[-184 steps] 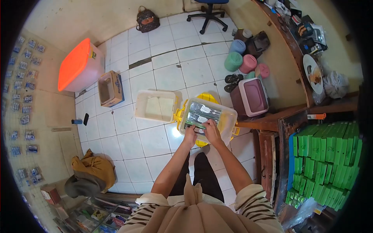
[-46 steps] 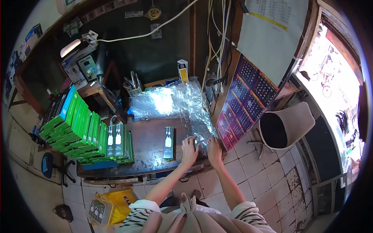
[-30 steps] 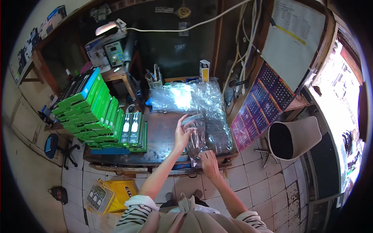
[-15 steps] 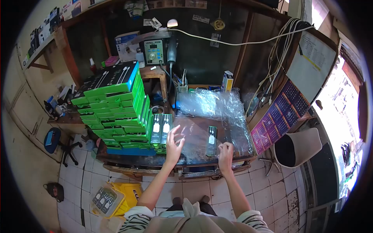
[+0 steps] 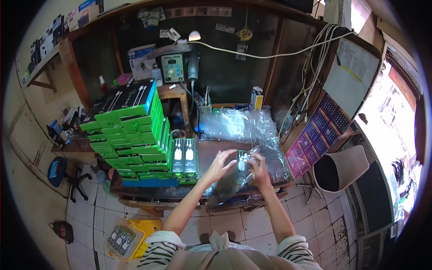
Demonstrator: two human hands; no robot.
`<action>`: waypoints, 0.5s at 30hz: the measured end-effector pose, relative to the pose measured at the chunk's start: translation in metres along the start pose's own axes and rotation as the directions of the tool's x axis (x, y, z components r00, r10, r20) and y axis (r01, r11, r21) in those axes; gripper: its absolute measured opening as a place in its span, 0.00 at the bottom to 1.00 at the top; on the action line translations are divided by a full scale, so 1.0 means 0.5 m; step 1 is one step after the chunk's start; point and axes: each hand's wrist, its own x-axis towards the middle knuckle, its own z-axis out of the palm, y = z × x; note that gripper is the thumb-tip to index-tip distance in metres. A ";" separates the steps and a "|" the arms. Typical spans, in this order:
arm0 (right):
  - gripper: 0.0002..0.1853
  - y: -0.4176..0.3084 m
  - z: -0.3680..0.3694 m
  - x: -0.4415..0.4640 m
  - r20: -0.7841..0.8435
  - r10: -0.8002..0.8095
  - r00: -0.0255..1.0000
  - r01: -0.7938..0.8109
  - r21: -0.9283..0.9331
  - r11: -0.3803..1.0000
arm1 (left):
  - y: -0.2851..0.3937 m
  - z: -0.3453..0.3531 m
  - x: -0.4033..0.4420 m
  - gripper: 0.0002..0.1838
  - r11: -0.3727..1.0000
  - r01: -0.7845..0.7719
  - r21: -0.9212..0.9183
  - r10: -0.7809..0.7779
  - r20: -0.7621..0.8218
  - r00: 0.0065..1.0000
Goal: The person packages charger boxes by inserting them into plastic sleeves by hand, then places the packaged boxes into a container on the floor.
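A small dark box [image 5: 241, 165] with a white device pictured on it lies on the desk between my hands, partly covered by shiny clear plastic. My right hand [image 5: 259, 171] pinches this thin plastic sheet [image 5: 225, 188] at the box's right side, and the sheet droops over the desk's front edge. On the left, my left hand [image 5: 220, 166] has its fingers extended beside the box, holding nothing I can see. Two similar boxes [image 5: 184, 155] stand side by side against a tall stack of green-edged boxes [image 5: 130, 130].
Crumpled clear plastic [image 5: 238, 123] covers the back of the desk [image 5: 211, 148]. A soldering-type station [image 5: 173, 67] sits on a small wooden shelf. Cables hang at right above a purple calendar [image 5: 310, 135]. On the floor is a yellow container [image 5: 141, 238] with packaged items in a tub.
My right hand has lifted and drawn the plastic sheet over the box. My left hand has moved right, closer to the box. The view has shifted slightly.
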 end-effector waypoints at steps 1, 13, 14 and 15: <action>0.16 0.006 0.007 -0.006 0.014 -0.019 1.000 0.019 0.017 1.000 | -0.007 0.018 0.006 0.21 0.968 0.120 -0.219 -0.116 0.032 0.993; 0.11 0.007 -0.051 0.088 -0.012 0.287 0.958 -0.277 0.218 0.936 | 0.000 0.024 0.001 0.10 0.889 0.214 -0.405 -0.285 -0.123 0.951; 0.11 0.018 -0.056 0.102 0.095 0.271 0.958 -0.285 0.217 0.934 | 0.011 0.018 -0.001 0.09 0.898 0.205 -0.388 -0.279 -0.145 0.949; 0.12 0.021 -0.061 0.117 0.201 0.290 0.936 -0.334 0.235 0.913 | 0.016 0.014 -0.003 0.09 0.907 0.196 -0.372 -0.273 -0.168 0.947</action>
